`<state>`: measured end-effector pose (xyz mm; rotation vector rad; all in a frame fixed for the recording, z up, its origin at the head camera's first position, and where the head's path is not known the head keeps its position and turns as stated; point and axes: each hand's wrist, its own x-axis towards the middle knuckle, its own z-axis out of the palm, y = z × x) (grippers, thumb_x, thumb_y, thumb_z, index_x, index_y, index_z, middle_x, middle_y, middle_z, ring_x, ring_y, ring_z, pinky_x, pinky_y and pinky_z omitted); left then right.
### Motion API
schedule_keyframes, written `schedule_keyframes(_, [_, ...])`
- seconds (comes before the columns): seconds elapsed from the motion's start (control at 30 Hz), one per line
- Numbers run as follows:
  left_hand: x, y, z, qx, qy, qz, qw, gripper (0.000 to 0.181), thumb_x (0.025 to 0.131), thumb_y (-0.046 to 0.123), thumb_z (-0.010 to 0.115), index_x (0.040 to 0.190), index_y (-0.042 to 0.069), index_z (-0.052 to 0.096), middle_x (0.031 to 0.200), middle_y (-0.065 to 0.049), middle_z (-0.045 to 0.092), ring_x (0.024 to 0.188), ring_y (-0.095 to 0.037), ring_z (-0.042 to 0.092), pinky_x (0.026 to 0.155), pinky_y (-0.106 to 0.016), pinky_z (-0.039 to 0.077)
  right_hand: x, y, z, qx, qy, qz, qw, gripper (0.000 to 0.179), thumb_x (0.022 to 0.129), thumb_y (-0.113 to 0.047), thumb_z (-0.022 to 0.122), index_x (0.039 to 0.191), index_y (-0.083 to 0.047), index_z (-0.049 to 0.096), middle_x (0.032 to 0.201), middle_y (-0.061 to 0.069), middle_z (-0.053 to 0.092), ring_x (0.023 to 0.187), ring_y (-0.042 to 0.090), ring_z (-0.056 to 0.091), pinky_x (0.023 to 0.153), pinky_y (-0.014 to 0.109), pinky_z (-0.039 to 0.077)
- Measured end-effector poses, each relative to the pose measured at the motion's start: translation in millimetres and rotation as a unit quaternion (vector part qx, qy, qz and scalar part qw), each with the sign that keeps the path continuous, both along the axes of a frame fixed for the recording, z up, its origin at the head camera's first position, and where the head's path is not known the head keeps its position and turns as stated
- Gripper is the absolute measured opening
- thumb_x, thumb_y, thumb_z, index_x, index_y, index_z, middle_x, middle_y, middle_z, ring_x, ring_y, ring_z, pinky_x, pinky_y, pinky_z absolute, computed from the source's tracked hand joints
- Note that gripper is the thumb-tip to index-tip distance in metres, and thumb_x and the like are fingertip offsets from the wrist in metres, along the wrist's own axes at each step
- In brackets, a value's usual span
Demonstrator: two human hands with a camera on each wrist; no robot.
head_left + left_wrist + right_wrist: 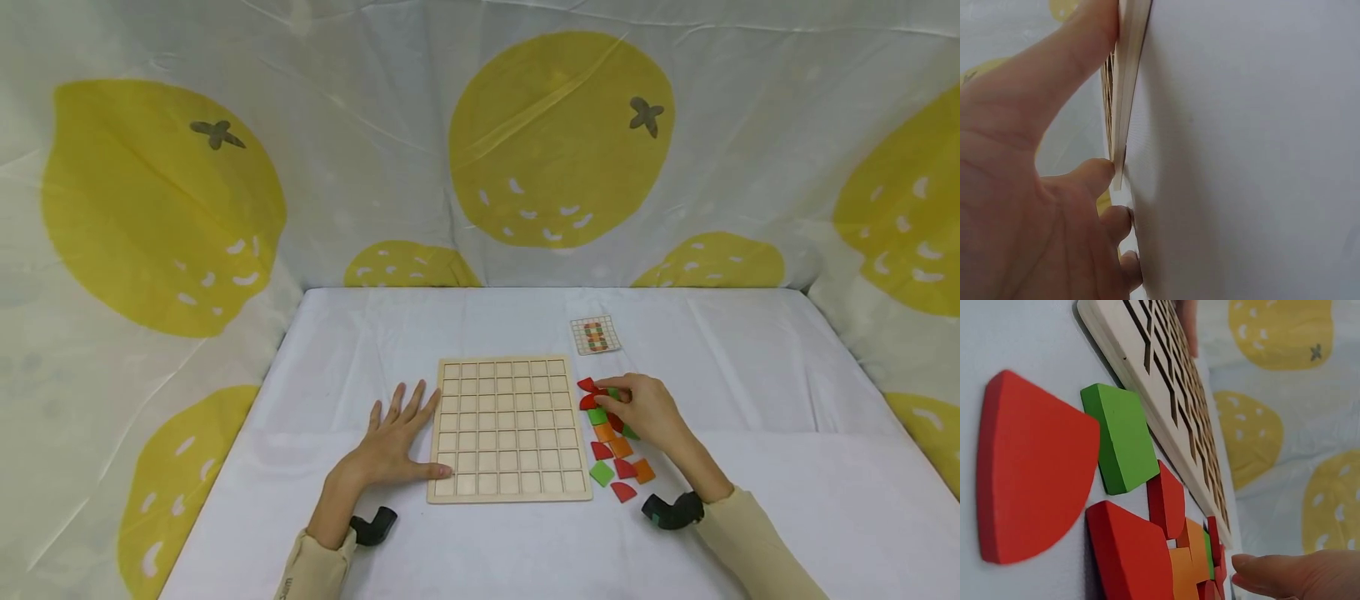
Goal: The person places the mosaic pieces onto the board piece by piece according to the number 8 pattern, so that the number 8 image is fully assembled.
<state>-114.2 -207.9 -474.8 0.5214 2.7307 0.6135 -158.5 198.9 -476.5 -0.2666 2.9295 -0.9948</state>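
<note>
A wooden grid board (pixel 507 502) with square recesses lies on the table. My left hand (pixel 392 450) is spread flat at its left side, thumb resting on the frame's lower left and index fingertip at the left edge. To the board's right is a loose cluster of flat pieces: red quarter-circles (pixel 623 492), green squares (pixel 602 473) and orange squares (pixel 620 447). My right hand (pixel 643 408) bends over the cluster's far end, with finger and thumb about red pieces (pixel 588 402); I cannot tell whether they pinch one. In the right wrist view, the fingertips (pixel 1244 565) are beside the farthest pieces.
A small card (pixel 595 335) with a printed grid pattern in red, orange and green lies behind the board, to the right. White cloth (pixel 750 375) covers the table. Lemon-print curtains (pixel 375 167) hang behind and at both sides. Dark wrist cameras (pixel 675 511) sit on both forearms.
</note>
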Motion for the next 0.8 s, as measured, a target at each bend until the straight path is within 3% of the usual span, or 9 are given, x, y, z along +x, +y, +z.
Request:
schedule_keyframes(0.13, [-0.9,0.3,-0.1,-0.002,-0.001,-0.001,1.0,0.12,0.079,0.062,0.081,0.167,0.012,0.016,0.174,-0.019,0.002,0.159,-0.051,-0.007,0.121,-0.078,-0.003,-4.5,-1.0,-1.3,-0.008,-0.016,-0.015,0.9997,0.031,0.092,-0.02,0.079,0.119,-0.003,0.078,0.052,-0.005,0.032,0.046,0.013,0.032,0.047,0.021,0.021])
schedule_keyframes(0.3, [-2.0,-0.2,-0.5,-0.006,-0.003,-0.001,1.0,0.121,0.079,0.062,0.081,0.167,0.012,0.015,0.174,-0.019,0.001,0.159,-0.05,-0.008,0.121,-0.077,-0.003,-11.3,-6.8,-2.7,0.004,-0.014,-0.018,0.9997,0.033,0.092,-0.022,0.08,0.117,-0.001,0.078,0.052,-0.005,0.031,0.044,0.013,0.032,0.045,0.02,0.022])
schedule_keyframes(0.8, [-1.7,-1.4,-3.1,0.0,0.003,-0.002,1.0,0.12,0.079,0.061,0.082,0.167,0.013,0.016,0.175,-0.019,0.003,0.16,-0.05,-0.006,0.121,-0.077,-0.003,-24.6,-22.3,-3.4,0.032,0.003,-0.052,0.9981,0.035,0.085,-0.03,0.086,0.106,-0.002,0.081,0.052,-0.003,0.04,0.048,0.015,0.041,0.043,0.022,0.026])
